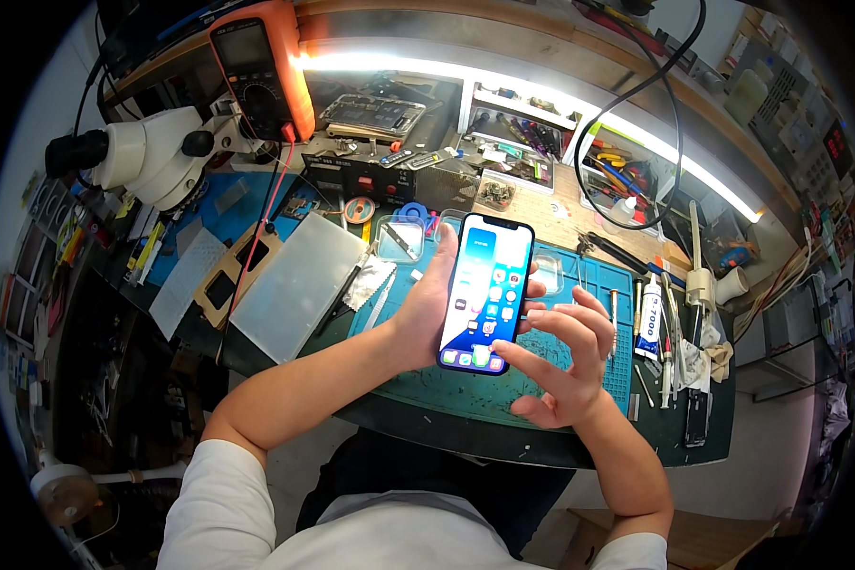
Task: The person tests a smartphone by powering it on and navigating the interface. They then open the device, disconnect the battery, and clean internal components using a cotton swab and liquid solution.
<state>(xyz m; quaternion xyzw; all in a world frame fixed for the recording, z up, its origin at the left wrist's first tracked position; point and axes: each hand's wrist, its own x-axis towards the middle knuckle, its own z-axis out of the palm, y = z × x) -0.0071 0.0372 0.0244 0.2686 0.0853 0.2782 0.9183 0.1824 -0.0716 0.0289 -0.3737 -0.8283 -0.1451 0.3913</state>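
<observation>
A smartphone (485, 294) with a lit home screen of app icons is held upright over the teal work mat (418, 391). My left hand (429, 302) grips it from the left side, with fingertips showing past its right edge. My right hand (570, 356) is at the phone's lower right, fingers spread and bent. Its index fingertip is at the lower right of the screen; whether it touches the glass I cannot tell. Nothing is held in the right hand.
A white microscope (147, 157) and an orange multimeter (261, 76) stand at the back left. Left of the mat lies a translucent sheet (299, 285). Tweezers, screwdrivers and a glue tube (649, 318) line the right side, near a dark phone part (696, 418).
</observation>
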